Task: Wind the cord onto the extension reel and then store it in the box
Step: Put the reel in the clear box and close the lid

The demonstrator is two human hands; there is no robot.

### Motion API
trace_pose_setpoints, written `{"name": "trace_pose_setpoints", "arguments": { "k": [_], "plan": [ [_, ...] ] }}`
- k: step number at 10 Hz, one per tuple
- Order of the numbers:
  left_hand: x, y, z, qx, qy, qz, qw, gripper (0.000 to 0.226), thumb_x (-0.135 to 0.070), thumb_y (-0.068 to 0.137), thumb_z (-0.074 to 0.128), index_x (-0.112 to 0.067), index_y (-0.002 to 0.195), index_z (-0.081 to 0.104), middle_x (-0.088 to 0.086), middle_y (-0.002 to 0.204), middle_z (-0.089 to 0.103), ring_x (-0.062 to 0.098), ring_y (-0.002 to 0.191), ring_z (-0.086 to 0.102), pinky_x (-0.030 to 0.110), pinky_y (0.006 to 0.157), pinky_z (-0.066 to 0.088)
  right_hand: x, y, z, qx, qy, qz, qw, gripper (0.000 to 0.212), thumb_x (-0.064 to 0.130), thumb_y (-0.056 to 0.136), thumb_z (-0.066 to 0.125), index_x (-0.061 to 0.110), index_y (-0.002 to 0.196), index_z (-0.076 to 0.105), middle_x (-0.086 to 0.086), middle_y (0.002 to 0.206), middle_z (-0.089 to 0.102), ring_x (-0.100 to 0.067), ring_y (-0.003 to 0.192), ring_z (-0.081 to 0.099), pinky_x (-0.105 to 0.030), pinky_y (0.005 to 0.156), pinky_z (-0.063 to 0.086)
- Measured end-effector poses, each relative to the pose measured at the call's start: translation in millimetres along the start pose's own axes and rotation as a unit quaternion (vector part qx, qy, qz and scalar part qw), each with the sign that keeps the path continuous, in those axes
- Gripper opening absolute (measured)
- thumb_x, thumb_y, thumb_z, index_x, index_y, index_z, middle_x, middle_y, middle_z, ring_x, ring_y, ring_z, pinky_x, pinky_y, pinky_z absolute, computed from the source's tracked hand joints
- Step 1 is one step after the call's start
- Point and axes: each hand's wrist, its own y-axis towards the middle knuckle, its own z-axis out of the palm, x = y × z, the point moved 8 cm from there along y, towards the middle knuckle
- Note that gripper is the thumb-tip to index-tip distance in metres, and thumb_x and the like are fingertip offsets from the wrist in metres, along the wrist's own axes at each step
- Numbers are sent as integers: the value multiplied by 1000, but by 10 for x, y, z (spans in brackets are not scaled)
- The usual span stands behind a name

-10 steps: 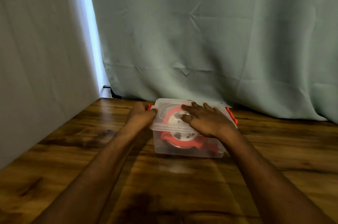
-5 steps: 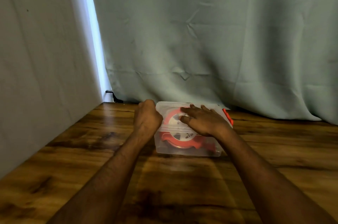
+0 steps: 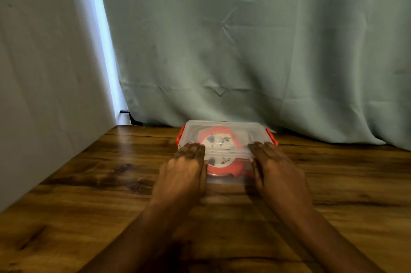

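A clear plastic box (image 3: pixel 226 127) with a clear lid and orange side latches (image 3: pixel 271 136) sits at the far side of the wooden table. Through the lid and front wall I see the orange extension reel (image 3: pixel 220 142) with its white hub lying flat inside. My left hand (image 3: pixel 184 170) rests flat against the box's near left corner, fingers together over the lid edge. My right hand (image 3: pixel 275 168) lies the same way at the near right corner. The cord itself cannot be made out.
A wood-grain table (image 3: pixel 89 183) spreads toward me. A pale green curtain (image 3: pixel 244 50) hangs right behind the box. A white wall (image 3: pixel 44 72) borders the table's left side, with a small black bracket (image 3: pixel 126 113) at the corner.
Both hands came off the lid top and the left latch and now sit at the box's near corners. The box has turned square to me.
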Motion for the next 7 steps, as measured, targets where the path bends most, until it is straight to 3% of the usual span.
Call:
{"name": "trace_pose_setpoints", "arguments": {
  "k": [1, 2, 5, 6, 7],
  "plan": [
    [12, 294, 184, 6, 7, -3, 1000, 58, -36, 106, 44, -17, 160, 30, 8, 163, 40, 25, 149, 39, 38, 118, 37, -102, 317, 303, 64, 35, 30, 997, 51, 19, 100, 61, 19, 151, 55, -6, 155, 54, -24, 148, 45, -42, 118, 39],
    [89, 579, 292, -11, 3, -12, 1000, 61, -31, 102, 53, -14, 157, 36, 9, 159, 46, 25, 146, 43, 37, 117, 39, -210, 592, 634, 111, 34, 46, 992, 62, 21, 100, 59, 24, 159, 41, -1, 166, 39, -21, 158, 23, -49, 128, 24],
    [192, 1105, 533, 7, -22, -19, 1000, 72, -33, 93, 65, -12, 156, 39, 11, 156, 49, 28, 145, 44, 39, 119, 35, -454, 1031, 1059, 184, 27, 73, 980, 85, 27, 89, 73, 29, 162, 30, 0, 170, 30, -24, 159, 17, -57, 124, 29],
    [174, 1125, 507, 47, -7, -7, 999, 82, -45, 92, 65, -12, 159, 31, 12, 162, 42, 29, 150, 36, 42, 125, 23, -411, 1022, 1080, 226, 29, 66, 972, 81, 37, 95, 67, 28, 164, 25, -1, 171, 25, -24, 159, 17, -53, 125, 28],
    [185, 1210, 124, 5, 36, 1, 999, 97, -63, 91, 58, -11, 163, 18, 12, 169, 26, 25, 159, 16, 48, 127, -4, -347, 1217, 692, 187, 74, 53, 978, 69, 44, 102, 59, 25, 162, 32, -6, 167, 35, -29, 150, 37, -44, 117, 37]
  ]
}}
